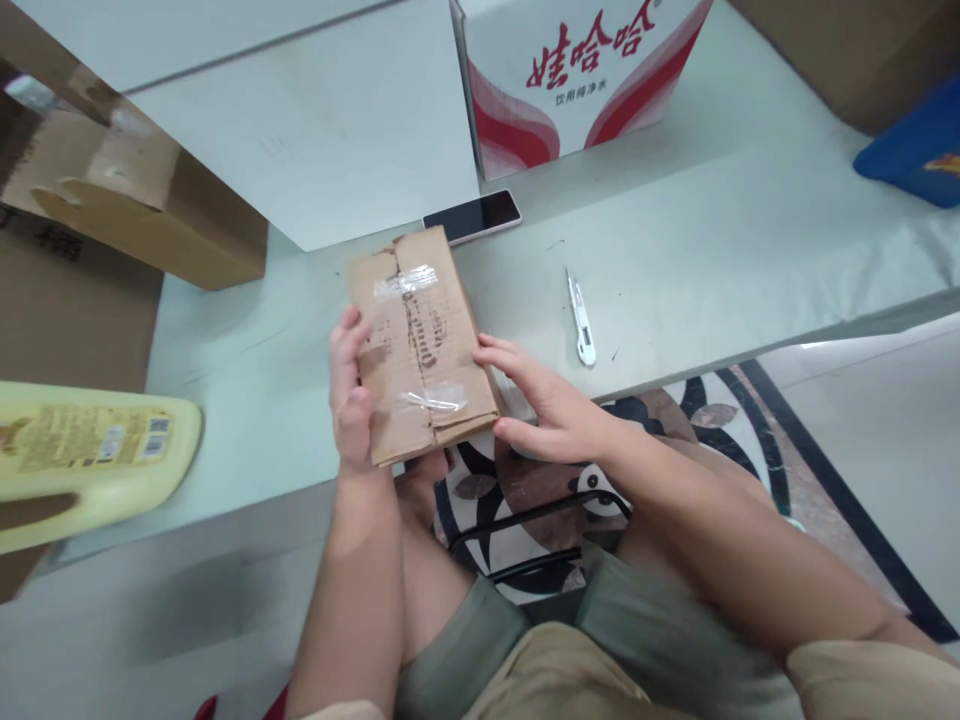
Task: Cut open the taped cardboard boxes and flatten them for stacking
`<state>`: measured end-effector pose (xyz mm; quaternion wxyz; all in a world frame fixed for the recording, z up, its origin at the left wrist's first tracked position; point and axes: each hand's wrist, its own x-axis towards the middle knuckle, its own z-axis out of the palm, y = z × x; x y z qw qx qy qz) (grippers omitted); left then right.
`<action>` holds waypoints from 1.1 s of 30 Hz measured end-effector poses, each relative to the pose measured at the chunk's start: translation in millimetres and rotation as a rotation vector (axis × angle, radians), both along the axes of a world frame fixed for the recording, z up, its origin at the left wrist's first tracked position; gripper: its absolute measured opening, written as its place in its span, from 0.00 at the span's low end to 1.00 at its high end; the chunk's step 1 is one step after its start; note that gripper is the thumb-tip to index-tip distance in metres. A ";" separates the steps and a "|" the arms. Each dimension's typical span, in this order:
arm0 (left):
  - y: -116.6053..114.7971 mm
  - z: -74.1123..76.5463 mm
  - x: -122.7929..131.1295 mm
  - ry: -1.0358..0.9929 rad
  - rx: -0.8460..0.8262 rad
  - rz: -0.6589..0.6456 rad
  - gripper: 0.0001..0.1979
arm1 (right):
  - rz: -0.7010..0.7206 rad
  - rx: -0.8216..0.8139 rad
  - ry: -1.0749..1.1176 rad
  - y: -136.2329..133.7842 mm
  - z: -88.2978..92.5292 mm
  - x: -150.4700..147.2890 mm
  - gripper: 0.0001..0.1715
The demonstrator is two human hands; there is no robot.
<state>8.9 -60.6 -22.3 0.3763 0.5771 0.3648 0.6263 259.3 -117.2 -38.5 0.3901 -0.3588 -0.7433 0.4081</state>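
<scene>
A small worn brown cardboard box [420, 345] with torn strips of clear tape sits between my hands, above the near edge of the pale table [675, 290]. My left hand [349, 395] grips its left side, fingers curled round the edge. My right hand [544, 400] holds its right side, fingers pressed against the box and thumb under its near corner. A white utility knife [580, 320] lies on the table just right of the box, apart from both hands.
A phone [472, 216] lies face up behind the box. A white and red carton [577, 75] stands at the back. Open brown cardboard boxes [142, 205] stand at the left, a yellow bottle [82, 460] lies at the near left, a blue object [915, 150] at the right.
</scene>
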 end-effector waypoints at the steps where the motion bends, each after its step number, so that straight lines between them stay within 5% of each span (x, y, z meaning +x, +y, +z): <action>1: -0.7 -1.4 -1.5 0.055 0.005 -0.044 0.30 | -0.008 0.012 0.009 -0.2 0.4 -0.6 0.43; 14: 0.2 -12.2 -12.8 0.114 -0.062 -0.199 0.35 | -0.184 0.087 0.024 -2.2 10.1 -5.0 0.34; 20: -6.9 -2.1 -2.9 0.131 -0.124 -0.096 0.29 | -0.822 -0.202 -0.549 7.6 23.7 29.4 0.31; 26: -9.2 1.5 -0.6 0.137 -0.139 -0.079 0.29 | -0.643 -0.346 -0.929 7.8 19.8 40.7 0.32; 29: -11.8 5.1 2.6 0.141 -0.156 -0.075 0.29 | -0.654 -0.397 -0.703 7.7 21.3 35.9 0.27; 33: -14.7 5.2 6.9 0.146 -0.144 -0.068 0.28 | -0.644 -0.450 0.053 6.8 26.0 30.5 0.17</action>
